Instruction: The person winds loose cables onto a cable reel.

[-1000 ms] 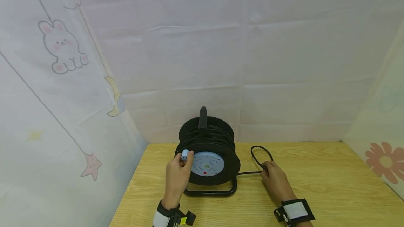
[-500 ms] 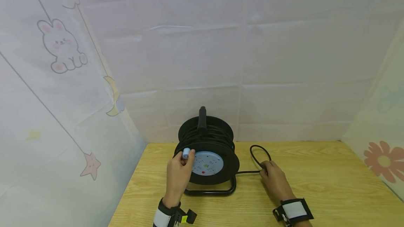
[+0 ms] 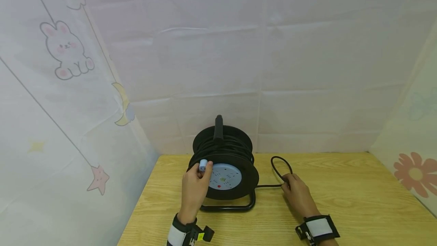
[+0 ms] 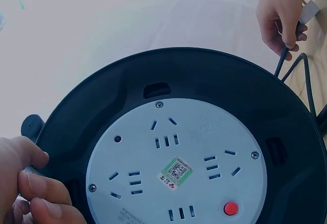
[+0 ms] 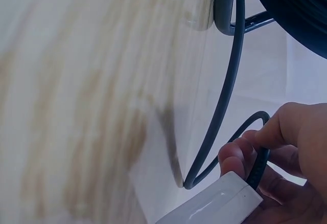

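Observation:
A black cable reel (image 3: 252,179) stands on its tubular frame, with a pale blue socket panel (image 4: 204,127) on its front. At the reel's upper left, my left hand (image 3: 194,190) pinches a pale blue crank knob (image 3: 203,164) between thumb and fingers. In the left wrist view the fingers (image 4: 51,188) curl beside the rim, and the knob is hidden. To the right of the reel, my right hand (image 3: 300,196) pinches a black cable (image 5: 230,86) close to its white plug (image 5: 214,203). The cable makes a loop and runs back to the reel.
A wood-grain table (image 3: 341,177) lies under everything. Behind it hangs a pale sheet (image 3: 307,67), with another printed sheet (image 3: 51,124) at the left. The reel's black carrying handle (image 3: 219,132) sticks up at its top.
The left hand and the knob have shifted slightly right and up. The socket panel has turned a little clockwise, its red button moving left. The right hand stays almost still on the cable.

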A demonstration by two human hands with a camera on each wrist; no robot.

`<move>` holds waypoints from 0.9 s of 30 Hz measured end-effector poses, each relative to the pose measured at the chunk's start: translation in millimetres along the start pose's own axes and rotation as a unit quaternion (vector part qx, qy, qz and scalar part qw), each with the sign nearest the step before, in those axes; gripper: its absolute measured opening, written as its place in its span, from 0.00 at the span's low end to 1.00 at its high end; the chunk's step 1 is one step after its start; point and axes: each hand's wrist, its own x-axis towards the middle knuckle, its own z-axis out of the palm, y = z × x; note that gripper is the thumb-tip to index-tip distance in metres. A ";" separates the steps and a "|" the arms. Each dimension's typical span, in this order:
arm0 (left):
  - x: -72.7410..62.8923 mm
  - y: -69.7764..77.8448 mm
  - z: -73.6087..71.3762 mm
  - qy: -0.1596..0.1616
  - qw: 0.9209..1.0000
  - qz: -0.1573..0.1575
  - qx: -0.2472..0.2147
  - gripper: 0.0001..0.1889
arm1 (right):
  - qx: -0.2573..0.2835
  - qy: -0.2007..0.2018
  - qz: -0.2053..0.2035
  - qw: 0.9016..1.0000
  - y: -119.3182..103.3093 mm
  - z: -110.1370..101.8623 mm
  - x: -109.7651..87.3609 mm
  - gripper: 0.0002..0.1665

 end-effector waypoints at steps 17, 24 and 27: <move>0.8 3.7 3.4 0.006 1.000 0.007 0.010 0.24 | 0.007 0.006 -0.003 1.000 0.8 -1.7 -1.0 0.10; 0.7 4.0 6.4 0.008 1.000 0.019 0.013 0.24 | 0.013 -0.001 0.013 1.000 0.4 -2.3 -1.2 0.11; 1.2 4.1 7.4 0.006 1.000 0.023 0.009 0.24 | 0.015 -0.001 0.017 1.000 -0.1 -2.6 -1.0 0.11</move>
